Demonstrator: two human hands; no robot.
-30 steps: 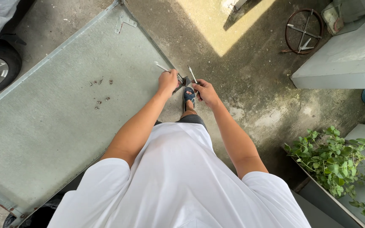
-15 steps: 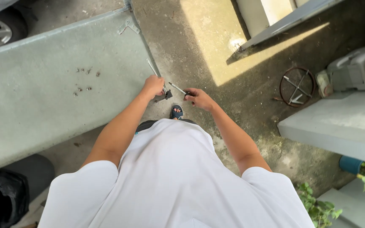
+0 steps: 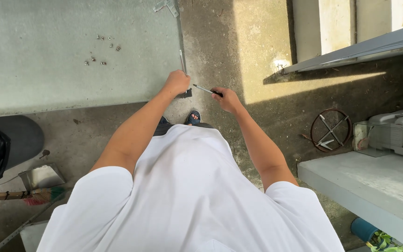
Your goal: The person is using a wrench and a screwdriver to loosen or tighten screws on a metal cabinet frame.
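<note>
Concrete yard floor [image 3: 220, 42]: right hand [image 3: 227, 99] grips a slim metal tool [image 3: 205, 89] while left hand [image 3: 177, 82], closed, rests on a green panel [image 3: 47, 79], loose screws [image 3: 101, 50] at eleven o'clock.

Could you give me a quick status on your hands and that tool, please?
Left hand closed at glass panel corner. Right hand grips slim metal tool. Loose screws lie apart on panel.

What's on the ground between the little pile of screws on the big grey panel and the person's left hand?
In the head view, nothing: only bare grey panel lies between the screws and the left hand.
</note>
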